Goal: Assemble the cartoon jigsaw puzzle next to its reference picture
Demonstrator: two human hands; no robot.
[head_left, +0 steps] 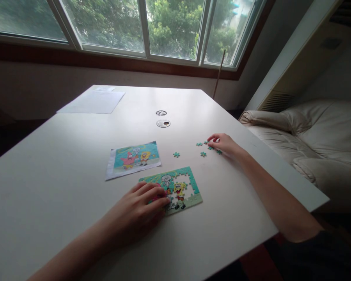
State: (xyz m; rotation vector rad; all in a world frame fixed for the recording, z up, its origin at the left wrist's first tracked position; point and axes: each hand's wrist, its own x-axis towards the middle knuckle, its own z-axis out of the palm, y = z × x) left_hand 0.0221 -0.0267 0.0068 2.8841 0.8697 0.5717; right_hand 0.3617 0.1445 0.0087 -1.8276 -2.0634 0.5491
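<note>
My left hand (146, 201) lies over the left part of a partly filled jigsaw puzzle (197, 197), its fingers stretched out flat and covering some of the picture. Gaps show the white table around the yellow cartoon figure at the puzzle's right. Farther right, my right hand (224, 143) reaches among several loose green puzzle pieces. Its thumb and forefinger close at the edge of one puzzle piece (206, 143); other fingers hang over the pieces behind. Another loose piece (176, 155) lies apart, between the group and the reference picture sheet (136, 158).
The white table (76, 183) carries two round metal-rimmed inserts (163, 123) in its middle and paper sheets (93, 102) at the far left. Beyond its right edge stands a cream leather sofa (280, 136). A thin stick (219, 74) leans near the window.
</note>
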